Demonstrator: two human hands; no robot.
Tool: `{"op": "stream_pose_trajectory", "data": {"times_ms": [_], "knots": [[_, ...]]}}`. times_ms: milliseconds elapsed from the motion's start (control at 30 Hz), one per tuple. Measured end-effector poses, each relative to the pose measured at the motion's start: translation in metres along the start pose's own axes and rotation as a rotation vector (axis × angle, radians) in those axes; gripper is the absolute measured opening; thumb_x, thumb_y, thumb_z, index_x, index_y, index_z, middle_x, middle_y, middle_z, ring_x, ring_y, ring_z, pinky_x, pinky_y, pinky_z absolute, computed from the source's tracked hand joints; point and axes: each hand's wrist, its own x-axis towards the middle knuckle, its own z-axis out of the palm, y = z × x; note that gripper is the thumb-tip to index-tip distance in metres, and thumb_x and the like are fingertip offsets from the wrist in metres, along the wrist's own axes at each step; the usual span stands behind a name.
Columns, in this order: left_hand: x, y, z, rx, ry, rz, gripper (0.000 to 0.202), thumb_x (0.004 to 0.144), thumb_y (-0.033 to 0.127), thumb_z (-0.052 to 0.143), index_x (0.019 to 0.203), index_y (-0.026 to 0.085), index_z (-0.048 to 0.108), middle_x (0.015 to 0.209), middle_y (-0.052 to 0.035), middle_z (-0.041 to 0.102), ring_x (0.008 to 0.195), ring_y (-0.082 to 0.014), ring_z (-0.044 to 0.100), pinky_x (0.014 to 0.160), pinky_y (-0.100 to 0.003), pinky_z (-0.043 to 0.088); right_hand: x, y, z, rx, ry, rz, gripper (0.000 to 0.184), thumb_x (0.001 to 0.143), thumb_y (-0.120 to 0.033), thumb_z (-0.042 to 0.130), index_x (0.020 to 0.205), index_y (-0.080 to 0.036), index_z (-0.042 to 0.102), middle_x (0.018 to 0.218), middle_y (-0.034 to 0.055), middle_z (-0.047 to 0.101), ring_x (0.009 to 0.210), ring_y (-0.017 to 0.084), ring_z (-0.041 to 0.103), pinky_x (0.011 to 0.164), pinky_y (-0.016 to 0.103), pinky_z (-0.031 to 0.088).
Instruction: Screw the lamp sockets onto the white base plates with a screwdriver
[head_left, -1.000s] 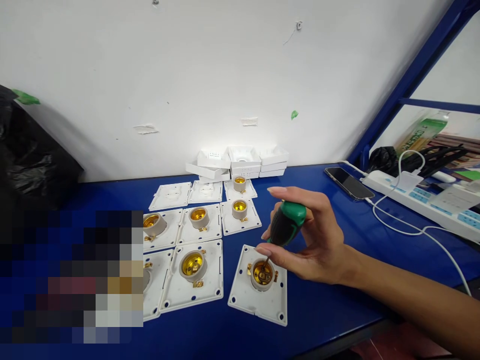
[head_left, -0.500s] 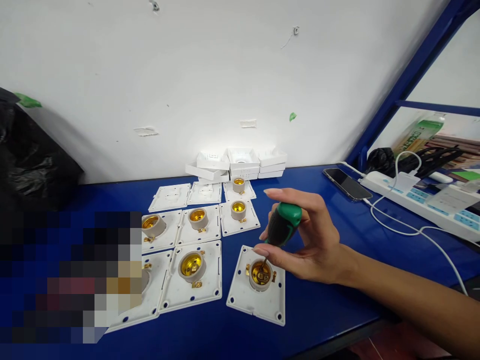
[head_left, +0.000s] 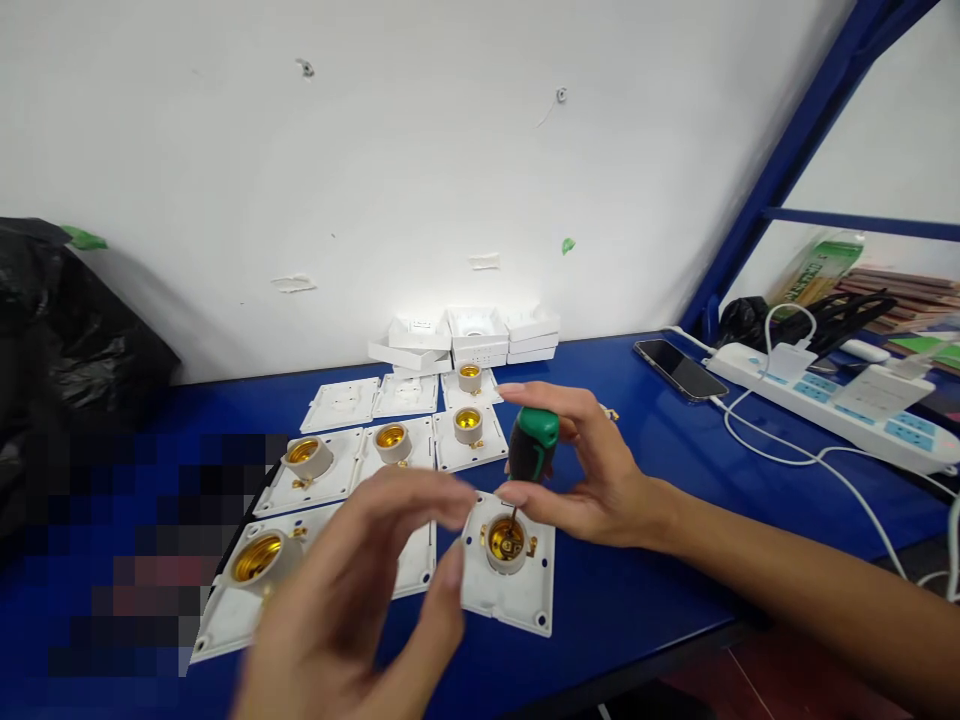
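My right hand (head_left: 592, 465) grips a green and black screwdriver (head_left: 534, 445), held upright with its shaft down inside a round lamp socket (head_left: 506, 543). That brass-lined socket sits on a square white plate (head_left: 517, 605) lying on the blue table. My left hand (head_left: 360, 600), blurred at its edges, hovers just left of this plate with thumb and fingers apart and nothing between them. It hides part of the neighbouring plates. To the left, several more white plates with sockets, such as the socket at the front left (head_left: 259, 562), lie in rows.
White box-like covers (head_left: 476, 330) are stacked against the wall, behind two bare white plates (head_left: 341, 403). A phone (head_left: 679, 370) and a power strip (head_left: 840, 400) with white cables lie at the right. A black plastic bag (head_left: 67, 330) stands at the left.
My left hand has come into view beside the plate at the front. The screwdriver in my right hand stands more upright, still in the socket. The camera view has shifted slightly.
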Motion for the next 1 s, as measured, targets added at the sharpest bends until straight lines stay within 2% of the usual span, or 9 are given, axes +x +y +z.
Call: {"op": "stream_pose_trajectory", "data": {"times_ms": [67, 167, 267, 367, 433, 533, 633, 800, 1000], "knots": [[0.018, 0.000, 0.017, -0.052, -0.049, -0.004, 0.027, 0.100, 0.025, 0.064, 0.124, 0.035, 0.055, 0.122, -0.0016, 0.066, 0.118, -0.0247, 0.066, 0.100, -0.041, 0.059, 0.000, 0.001, -0.001, 0.006, 0.015, 0.009, 0.067, 0.095, -0.025, 0.075, 0.154, -0.028, 0.044, 0.112, 0.0036, 0.068, 0.060, 0.009, 0.058, 0.051, 0.024, 0.055], [0.032, -0.014, 0.035, -0.028, -0.227, -0.084, 0.067, 0.086, 0.032, 0.083, 0.139, 0.033, 0.043, 0.141, -0.0067, 0.058, 0.133, -0.0309, 0.056, 0.111, -0.051, 0.050, -0.001, 0.001, 0.001, 0.011, 0.031, 0.044, 0.062, 0.096, -0.024, 0.073, 0.152, -0.026, 0.046, 0.092, -0.0011, 0.064, 0.062, 0.012, 0.058, 0.051, 0.025, 0.054], [0.035, -0.028, 0.043, -0.049, -0.352, -0.120, 0.088, 0.072, 0.028, 0.092, 0.144, 0.029, 0.042, 0.139, -0.0080, 0.060, 0.131, -0.0339, 0.058, 0.110, -0.050, 0.050, -0.003, 0.001, 0.003, 0.012, 0.071, 0.024, 0.069, 0.095, -0.023, 0.075, 0.155, -0.029, 0.042, 0.096, -0.0009, 0.065, 0.060, 0.011, 0.057, 0.050, 0.025, 0.054], [0.036, -0.029, 0.045, -0.029, -0.385, -0.062, 0.069, 0.076, 0.016, 0.084, 0.135, 0.027, 0.051, 0.121, -0.0027, 0.068, 0.112, -0.0272, 0.067, 0.096, -0.038, 0.057, -0.004, 0.001, 0.003, -0.023, 0.067, -0.020, 0.071, 0.094, -0.023, 0.076, 0.156, -0.032, 0.041, 0.107, 0.0019, 0.069, 0.060, 0.012, 0.058, 0.049, 0.026, 0.055], [0.037, -0.025, 0.043, 0.020, -0.436, -0.027, 0.053, 0.080, 0.012, 0.080, 0.125, 0.026, 0.056, 0.109, 0.0006, 0.069, 0.097, -0.0224, 0.069, 0.087, -0.031, 0.057, -0.004, 0.001, 0.003, -0.037, 0.030, -0.032, 0.069, 0.095, -0.024, 0.072, 0.156, -0.032, 0.042, 0.103, 0.0021, 0.071, 0.061, 0.014, 0.059, 0.048, 0.027, 0.055], [0.037, -0.018, 0.037, 0.112, -0.491, -0.036, 0.033, 0.085, 0.013, 0.078, 0.109, 0.024, 0.059, 0.102, 0.0012, 0.068, 0.090, -0.0200, 0.069, 0.079, -0.027, 0.056, -0.004, 0.000, 0.002, -0.040, 0.021, -0.037, 0.069, 0.095, -0.024, 0.071, 0.157, -0.032, 0.041, 0.098, 0.0016, 0.072, 0.059, 0.015, 0.059, 0.045, 0.027, 0.053], [0.033, -0.017, 0.032, 0.171, -0.470, 0.003, 0.033, 0.086, 0.013, 0.078, 0.110, 0.023, 0.059, 0.107, -0.0006, 0.067, 0.093, -0.0214, 0.070, 0.077, -0.027, 0.056, -0.002, 0.000, 0.002, -0.053, 0.068, -0.051, 0.073, 0.092, -0.024, 0.077, 0.156, -0.034, 0.043, 0.103, 0.0018, 0.073, 0.057, 0.014, 0.057, 0.042, 0.027, 0.050], [0.027, -0.022, 0.030, 0.159, -0.398, 0.119, 0.043, 0.083, 0.007, 0.077, 0.116, 0.028, 0.058, 0.109, 0.0016, 0.067, 0.096, -0.0201, 0.070, 0.082, -0.026, 0.055, -0.003, -0.002, 0.003, -0.038, 0.053, -0.068, 0.069, 0.093, -0.025, 0.073, 0.156, -0.030, 0.045, 0.112, 0.0051, 0.074, 0.065, 0.016, 0.062, 0.048, 0.030, 0.056], [0.025, -0.024, 0.028, 0.107, -0.395, 0.127, 0.036, 0.088, 0.008, 0.075, 0.112, 0.028, 0.056, 0.103, 0.0040, 0.064, 0.090, -0.0159, 0.068, 0.079, -0.024, 0.052, -0.004, 0.000, 0.006, -0.079, 0.191, -0.131, 0.076, 0.082, -0.017, 0.084, 0.150, -0.024, 0.050, 0.114, 0.0081, 0.071, 0.064, 0.015, 0.063, 0.042, 0.029, 0.053]]}}
